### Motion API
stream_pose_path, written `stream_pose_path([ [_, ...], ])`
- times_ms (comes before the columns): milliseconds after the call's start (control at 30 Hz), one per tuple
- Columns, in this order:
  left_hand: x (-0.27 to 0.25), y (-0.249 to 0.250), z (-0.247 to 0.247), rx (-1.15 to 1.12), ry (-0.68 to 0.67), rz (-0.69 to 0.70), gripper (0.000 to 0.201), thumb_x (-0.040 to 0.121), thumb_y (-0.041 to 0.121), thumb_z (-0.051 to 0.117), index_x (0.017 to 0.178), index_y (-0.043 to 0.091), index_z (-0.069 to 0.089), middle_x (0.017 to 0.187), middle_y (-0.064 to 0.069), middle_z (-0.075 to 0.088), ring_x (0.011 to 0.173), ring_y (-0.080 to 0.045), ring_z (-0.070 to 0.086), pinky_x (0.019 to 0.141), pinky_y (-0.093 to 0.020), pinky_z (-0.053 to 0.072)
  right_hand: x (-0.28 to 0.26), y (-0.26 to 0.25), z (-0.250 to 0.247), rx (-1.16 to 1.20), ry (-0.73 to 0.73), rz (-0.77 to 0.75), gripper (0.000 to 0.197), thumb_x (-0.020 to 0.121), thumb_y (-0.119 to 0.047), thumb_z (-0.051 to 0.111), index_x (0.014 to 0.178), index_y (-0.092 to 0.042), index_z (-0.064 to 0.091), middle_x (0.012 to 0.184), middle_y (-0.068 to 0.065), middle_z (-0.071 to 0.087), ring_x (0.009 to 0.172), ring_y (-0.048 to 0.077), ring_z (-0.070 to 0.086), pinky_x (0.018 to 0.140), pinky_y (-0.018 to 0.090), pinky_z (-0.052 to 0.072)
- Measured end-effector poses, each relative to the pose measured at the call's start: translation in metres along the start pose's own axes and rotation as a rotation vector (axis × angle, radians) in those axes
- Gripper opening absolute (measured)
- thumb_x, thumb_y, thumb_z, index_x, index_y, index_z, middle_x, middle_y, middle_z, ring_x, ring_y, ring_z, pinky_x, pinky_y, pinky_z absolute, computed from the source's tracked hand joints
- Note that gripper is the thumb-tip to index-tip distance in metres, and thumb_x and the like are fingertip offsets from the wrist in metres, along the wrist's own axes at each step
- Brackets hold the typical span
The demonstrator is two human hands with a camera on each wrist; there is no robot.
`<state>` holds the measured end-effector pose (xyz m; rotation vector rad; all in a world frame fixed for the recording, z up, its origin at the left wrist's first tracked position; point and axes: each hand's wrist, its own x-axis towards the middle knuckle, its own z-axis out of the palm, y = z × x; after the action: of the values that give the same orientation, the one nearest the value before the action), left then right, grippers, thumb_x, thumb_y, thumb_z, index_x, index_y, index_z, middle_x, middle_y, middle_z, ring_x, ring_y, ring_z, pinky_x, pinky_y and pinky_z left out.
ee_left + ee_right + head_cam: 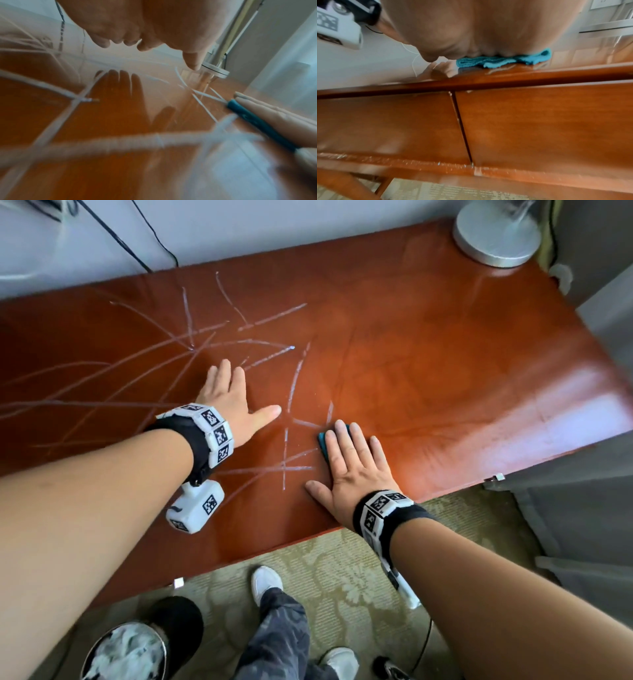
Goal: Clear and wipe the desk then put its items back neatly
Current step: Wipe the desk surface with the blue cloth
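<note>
The reddish wooden desk (428, 364) carries white chalk-like streaks (191, 344) over its left and middle part; the right part looks glossy. My right hand (352, 463) lies flat with straight fingers, pressing a folded teal cloth (322, 445) onto the desktop near the front edge. The teal cloth (501, 60) shows under my palm in the right wrist view, and as a teal cloth edge (257, 119) in the left wrist view. My left hand (229, 402) rests open and flat on the desk, fingers spread, just left of the cloth.
A lamp's round grey base (496, 237) stands at the desk's back right corner. Cables (137, 244) hang down the wall behind. On the patterned carpet below stand a bin with white waste (126, 652) and my feet (267, 580). Grey furniture (582, 508) adjoins the desk's right side.
</note>
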<state>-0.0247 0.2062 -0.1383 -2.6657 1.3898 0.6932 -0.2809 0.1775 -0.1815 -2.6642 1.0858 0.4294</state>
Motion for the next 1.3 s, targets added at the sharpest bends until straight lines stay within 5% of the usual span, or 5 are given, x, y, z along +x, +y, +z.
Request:
stream_pose_path([
  [733,0.199,-0.026,-0.085,-0.1,-0.039,-0.221,0.114,0.086,0.086,0.034,0.163,0.012,-0.005,0.169,-0.009,-0.016,0.156,-0.027,-0.015,0.125,-0.054,-0.003,0.17,-0.014,-0.068,-0.015,-0.064,0.032,0.091,0.095,-0.077,0.01,0.158,-0.021,-0.024,0.163,-0.002,-0.037,0.149,0.021,-0.036,0.123,0.053,-0.014],
  [1300,0.228,-0.02,-0.072,-0.058,-0.018,-0.253,0.112,0.087,0.086,0.026,0.16,0.014,-0.017,0.166,-0.01,-0.028,0.153,-0.031,-0.026,0.124,-0.05,-0.012,0.282,0.003,-0.117,-0.079,-0.117,-0.053,0.091,0.094,-0.078,0.013,0.159,-0.024,-0.023,0.163,-0.004,-0.035,0.151,0.02,-0.033,0.124,0.053,-0.013],
])
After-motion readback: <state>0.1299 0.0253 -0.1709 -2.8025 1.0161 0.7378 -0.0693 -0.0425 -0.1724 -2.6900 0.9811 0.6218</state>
